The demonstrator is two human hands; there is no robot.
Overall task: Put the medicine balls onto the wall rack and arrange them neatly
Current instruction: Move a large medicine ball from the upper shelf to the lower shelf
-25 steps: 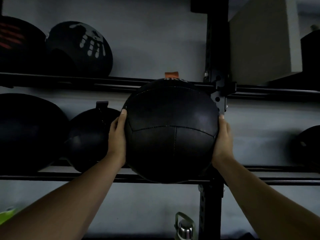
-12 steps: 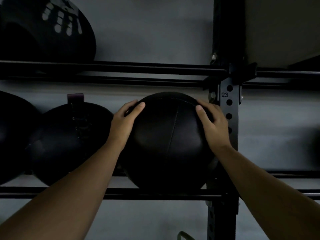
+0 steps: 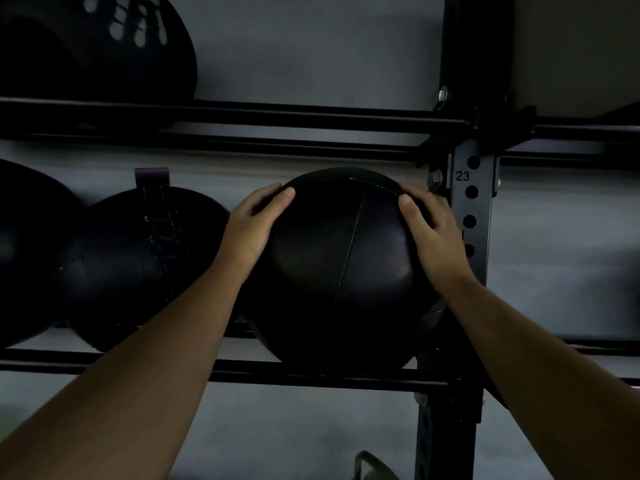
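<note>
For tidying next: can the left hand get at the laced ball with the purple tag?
Probably yes: the left hand rests on the seamed ball, the laced ball sits beside it, nothing between.

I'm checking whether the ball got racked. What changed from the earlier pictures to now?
The medicine ball, held up in front of the rack a second ago, now sits on its middle shelf beside the post. The left hand and right hand slid from its sides up onto its upper part, still touching it. The neighbouring ball and the upper-shelf ball stayed put.
</note>
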